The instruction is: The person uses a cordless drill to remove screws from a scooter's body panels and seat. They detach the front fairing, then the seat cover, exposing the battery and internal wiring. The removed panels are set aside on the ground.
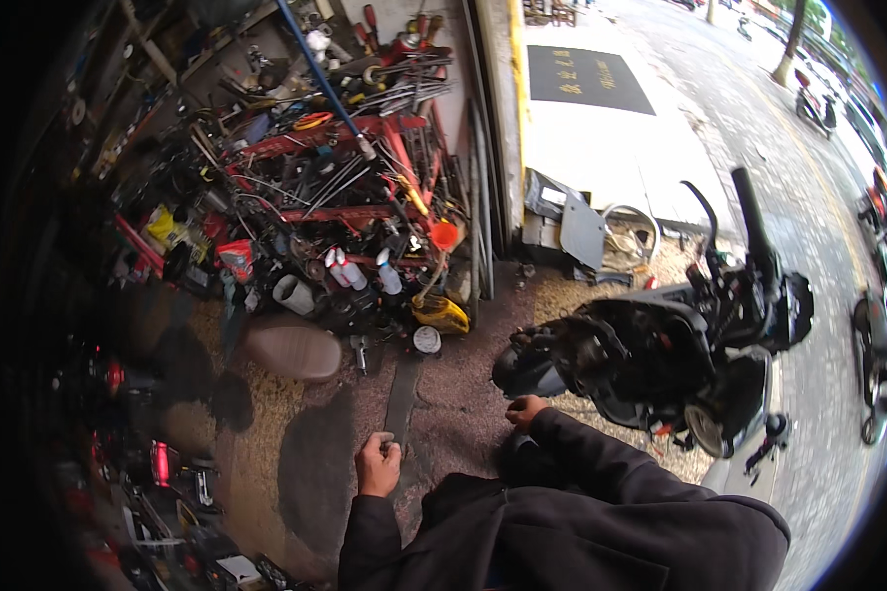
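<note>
My left hand [377, 465] hangs over the workshop floor with its fingers curled in. Something small may be at its fingertips, but I cannot make it out. My right hand [526, 412] is closed too, low in front of my dark jacket, and what it holds, if anything, is hidden. Close to that hand stands a partly stripped black scooter [650, 345], its dark wheel [527, 370] nearest my fingers. Ahead of my left hand lie a brown scooter seat [291, 348], a grey gun-shaped tool [361, 354] and a round white tub [427, 340].
A red metal rack [345, 213] crowded with hand tools fills the far left. Spray bottles [389, 274] and a yellow jug [442, 315] stand before it. Scooter parts [163, 463] cover the left side. Beyond the doorway are a dark mat [588, 79] and a paved street with parked scooters.
</note>
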`<state>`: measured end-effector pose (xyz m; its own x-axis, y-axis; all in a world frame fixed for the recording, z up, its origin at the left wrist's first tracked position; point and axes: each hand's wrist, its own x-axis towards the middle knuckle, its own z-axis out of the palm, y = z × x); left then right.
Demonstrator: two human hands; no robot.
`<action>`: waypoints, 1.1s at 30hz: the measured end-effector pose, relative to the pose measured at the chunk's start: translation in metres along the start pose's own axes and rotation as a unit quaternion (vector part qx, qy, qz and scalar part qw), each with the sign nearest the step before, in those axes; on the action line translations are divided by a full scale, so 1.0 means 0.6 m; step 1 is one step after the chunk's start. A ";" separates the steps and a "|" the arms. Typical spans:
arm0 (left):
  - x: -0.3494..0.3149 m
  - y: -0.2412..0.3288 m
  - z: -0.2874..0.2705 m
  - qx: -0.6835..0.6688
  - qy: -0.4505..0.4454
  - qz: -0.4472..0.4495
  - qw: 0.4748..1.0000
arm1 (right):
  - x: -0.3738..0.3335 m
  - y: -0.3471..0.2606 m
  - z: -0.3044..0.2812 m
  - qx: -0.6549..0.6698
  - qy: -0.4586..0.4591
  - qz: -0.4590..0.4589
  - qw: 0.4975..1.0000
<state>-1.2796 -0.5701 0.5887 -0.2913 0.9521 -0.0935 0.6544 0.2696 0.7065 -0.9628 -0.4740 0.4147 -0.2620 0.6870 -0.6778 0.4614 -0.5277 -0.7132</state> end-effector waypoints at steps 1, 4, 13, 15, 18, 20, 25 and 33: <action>0.007 -0.001 -0.007 0.009 0.016 -0.007 1.000 | 0.012 -0.031 -0.003 -0.015 -0.009 -0.026 1.000; 0.046 -0.006 -0.016 0.013 0.045 -0.016 0.999 | 0.040 -0.112 -0.024 -0.010 -0.004 -0.041 0.999; 0.312 0.011 0.003 -0.029 -0.010 0.046 0.998 | 0.117 -0.116 -0.103 0.074 0.076 -0.019 0.994; 0.394 0.009 0.010 -0.043 -0.021 0.089 0.995 | 0.125 -0.103 -0.112 0.088 0.121 0.009 0.989; 0.526 0.017 0.011 -0.057 -0.021 0.178 0.982 | 0.131 -0.095 -0.118 0.157 0.176 0.065 0.970; 0.612 0.034 -0.002 -0.076 -0.031 0.196 0.977 | 0.133 -0.090 -0.112 0.217 0.219 0.122 0.943; 0.874 0.171 -0.120 -0.229 0.019 0.316 0.921 | 0.136 -0.051 -0.064 0.333 0.264 0.196 0.884; 1.264 0.398 -0.256 0.105 0.166 0.525 0.828 | 0.125 -0.010 0.068 0.434 0.330 0.228 0.807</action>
<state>-1.4517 0.1938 0.7942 0.3626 0.5941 0.7180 0.7656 -0.6292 0.1340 -1.0197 -0.4399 0.3608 0.4077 0.2886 -0.8663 -0.4595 -0.7550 -0.4678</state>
